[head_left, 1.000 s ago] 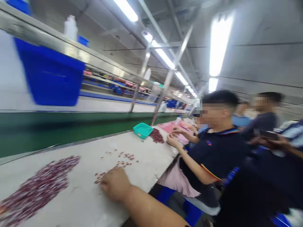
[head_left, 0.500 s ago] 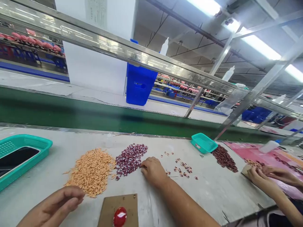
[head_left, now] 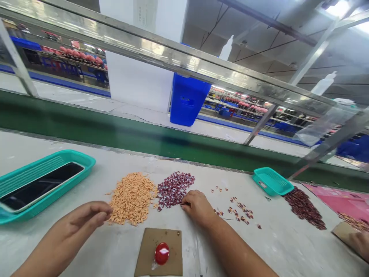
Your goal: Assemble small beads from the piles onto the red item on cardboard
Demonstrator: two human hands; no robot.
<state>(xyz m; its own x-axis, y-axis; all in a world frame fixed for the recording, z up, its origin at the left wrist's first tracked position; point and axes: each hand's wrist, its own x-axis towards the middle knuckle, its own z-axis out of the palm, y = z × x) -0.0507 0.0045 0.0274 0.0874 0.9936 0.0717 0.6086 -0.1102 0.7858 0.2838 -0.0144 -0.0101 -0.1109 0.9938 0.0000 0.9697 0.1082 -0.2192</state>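
Observation:
My right hand (head_left: 198, 207) rests at the right edge of a pile of small purple-and-white pieces (head_left: 174, 188). Its fingertips are pressed together on a small purple piece, partly hidden beneath them. Left of that pile lies a heap of small orange pieces (head_left: 134, 198). My left hand (head_left: 83, 221) hovers at the heap's lower left edge, thumb and forefinger brought together; whatever is between them is too small to make out. Between my forearms, a glossy red oval piece (head_left: 162, 253) sits on a brown square board (head_left: 147, 265).
A green basket (head_left: 90, 163) at left holds a phone (head_left: 43, 184). Joined orange-and-purple pieces (head_left: 240, 211) lie scattered right of my hand. Farther right are a small green basket (head_left: 273, 181), a dark red pile (head_left: 305, 207) and another person's hand (head_left: 360, 242). A metal rail (head_left: 178, 61) crosses above.
The view has swung left, so things sit farther right in it. My left hand has come up closer beside the orange heap. My right hand stays at the purple pile's edge.

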